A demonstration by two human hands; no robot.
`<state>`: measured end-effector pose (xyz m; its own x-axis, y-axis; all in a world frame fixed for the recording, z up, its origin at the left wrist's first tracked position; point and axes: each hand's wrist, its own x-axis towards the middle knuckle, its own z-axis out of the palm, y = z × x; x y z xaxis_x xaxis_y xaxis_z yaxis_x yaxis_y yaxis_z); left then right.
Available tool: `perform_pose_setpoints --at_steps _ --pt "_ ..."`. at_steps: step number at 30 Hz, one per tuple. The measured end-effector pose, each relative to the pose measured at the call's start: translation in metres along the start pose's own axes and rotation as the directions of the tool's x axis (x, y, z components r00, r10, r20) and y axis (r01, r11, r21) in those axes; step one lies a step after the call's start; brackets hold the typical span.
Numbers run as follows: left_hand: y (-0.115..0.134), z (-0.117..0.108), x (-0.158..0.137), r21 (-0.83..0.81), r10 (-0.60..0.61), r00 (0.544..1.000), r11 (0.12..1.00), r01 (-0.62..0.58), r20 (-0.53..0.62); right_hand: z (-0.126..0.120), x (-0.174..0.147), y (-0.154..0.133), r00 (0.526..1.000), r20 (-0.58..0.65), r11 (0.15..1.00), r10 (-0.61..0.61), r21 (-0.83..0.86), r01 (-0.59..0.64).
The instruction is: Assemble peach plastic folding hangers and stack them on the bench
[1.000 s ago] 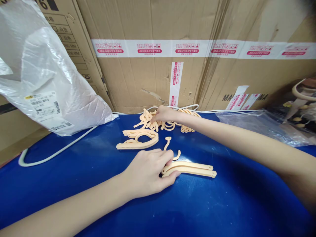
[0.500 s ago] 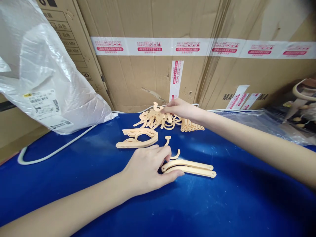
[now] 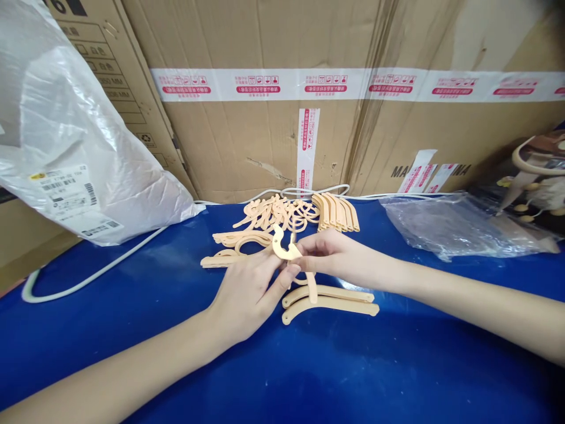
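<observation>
My left hand (image 3: 247, 285) and my right hand (image 3: 338, 256) meet above the blue table, both with fingers closed. Between their fingertips is a cream plastic hanger hook (image 3: 282, 246), its curved end upward. A narrow curved strip (image 3: 312, 287) hangs below the right fingers; whether it joins the hook is hidden. Just under the hands lie two slim curved hanger arms (image 3: 331, 305), side by side. Folded hangers (image 3: 233, 244) rest beyond my left hand, partly covered by it.
A heap of loose hooks (image 3: 269, 212) and a row of stacked hanger arms (image 3: 338, 213) lie at the back. Cardboard boxes (image 3: 229, 141) stand behind. A white plastic bag (image 3: 101, 165) is on the left, clear plastic (image 3: 459, 229) on the right, with a white cable (image 3: 101, 271) along the table.
My right hand has come back from the heap toward me with a hook and met my left hand. My left hand has lifted off the hanger arms, which now lie slightly further apart.
</observation>
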<state>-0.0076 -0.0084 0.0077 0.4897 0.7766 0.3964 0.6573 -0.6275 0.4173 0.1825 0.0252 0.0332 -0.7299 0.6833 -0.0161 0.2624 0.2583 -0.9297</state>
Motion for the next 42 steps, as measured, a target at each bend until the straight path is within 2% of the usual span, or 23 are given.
perform_pose_setpoints --at_steps 2,7,13,16,20,23,26,30,34,42 --pt "0.000 0.001 0.001 -0.012 0.005 1.000 1.000 -0.005 0.014 -0.002 0.001 0.006 0.999 0.028 0.999 -0.035 0.029 0.034" --pt "-0.001 0.001 0.003 -0.110 -0.014 0.998 0.994 0.019 0.054 -0.006 0.003 0.011 0.999 0.012 0.989 -0.030 0.148 0.028" --pt "-0.009 0.003 0.005 -0.315 -0.198 0.978 0.926 0.207 0.061 -0.007 0.003 0.007 0.972 -0.232 0.919 0.015 0.386 0.078" --pt "-0.011 0.005 0.006 -0.405 -0.263 0.964 0.876 0.260 0.051 -0.006 0.004 0.008 0.962 -0.260 0.867 0.081 0.494 0.060" --pt "-0.010 0.005 0.009 -0.490 -0.312 0.950 0.828 0.273 0.002 -0.004 0.004 0.008 0.970 -0.221 0.807 0.105 0.589 0.047" --pt "-0.010 0.004 0.010 -0.492 -0.337 0.942 0.821 0.289 -0.008 -0.001 0.003 0.007 0.975 -0.201 0.816 0.090 0.576 0.044" --pt "-0.010 0.003 0.009 -0.481 -0.349 0.936 0.829 0.287 -0.042 0.002 0.001 0.008 0.963 -0.244 0.855 0.114 0.518 0.030" --pt "-0.011 0.002 0.008 -0.461 -0.292 0.954 0.857 0.231 -0.064 0.005 -0.002 0.007 0.946 -0.307 0.905 0.103 0.423 0.039" --pt "-0.012 0.002 0.010 -0.419 -0.276 0.959 0.879 0.226 -0.063 0.005 -0.002 0.004 0.946 -0.317 0.908 0.075 0.413 0.066" --pt "-0.009 0.002 0.005 -0.381 -0.233 0.971 0.894 0.238 0.060 0.003 -0.001 0.009 0.959 -0.283 0.957 -0.017 0.273 0.098"
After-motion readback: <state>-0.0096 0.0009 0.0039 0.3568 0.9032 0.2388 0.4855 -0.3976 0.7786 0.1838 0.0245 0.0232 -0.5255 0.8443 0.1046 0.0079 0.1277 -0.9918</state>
